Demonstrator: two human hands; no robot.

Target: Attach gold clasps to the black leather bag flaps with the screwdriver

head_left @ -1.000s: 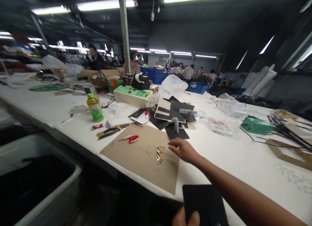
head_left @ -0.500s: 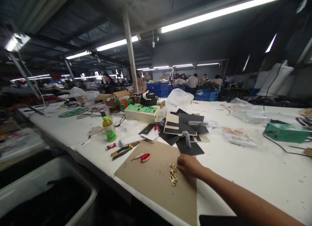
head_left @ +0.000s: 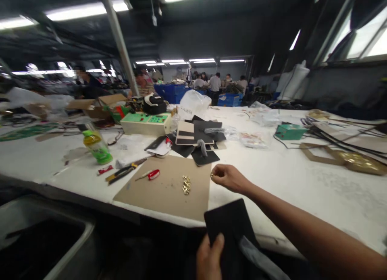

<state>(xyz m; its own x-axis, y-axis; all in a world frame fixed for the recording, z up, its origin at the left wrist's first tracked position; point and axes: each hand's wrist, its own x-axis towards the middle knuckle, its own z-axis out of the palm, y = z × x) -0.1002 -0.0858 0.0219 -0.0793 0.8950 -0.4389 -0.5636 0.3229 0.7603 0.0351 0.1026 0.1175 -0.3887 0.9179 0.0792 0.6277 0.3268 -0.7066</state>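
My left hand [head_left: 211, 256] grips a flat black panel [head_left: 229, 220] at the bottom of the view, thumb on top. A grey plastic-wrapped strip [head_left: 256, 254] lies along the panel. My right hand [head_left: 229, 177] is held just past the right edge of a brown board [head_left: 157, 197], its thumb and finger pinching a small gold metal piece [head_left: 212, 175]. To its left on the board sits a little pile of gold metal rings [head_left: 186, 185]. A thin pointed tool [head_left: 144, 175] and a red-wrapped object [head_left: 154, 174] lie farther left.
Pliers [head_left: 123, 172], a green drink bottle [head_left: 98, 147] and a red tube [head_left: 105, 170] are left of the board. Behind it lie stacked black panels [head_left: 207, 131] and a cream control box [head_left: 145, 125]. A plastic bin [head_left: 75, 247] stands at lower left. People work in the background.
The view has turned right and tilted down. My right hand has lifted from beside the gold rings with a gold piece in its fingers. My left hand and the black panel have come into view.
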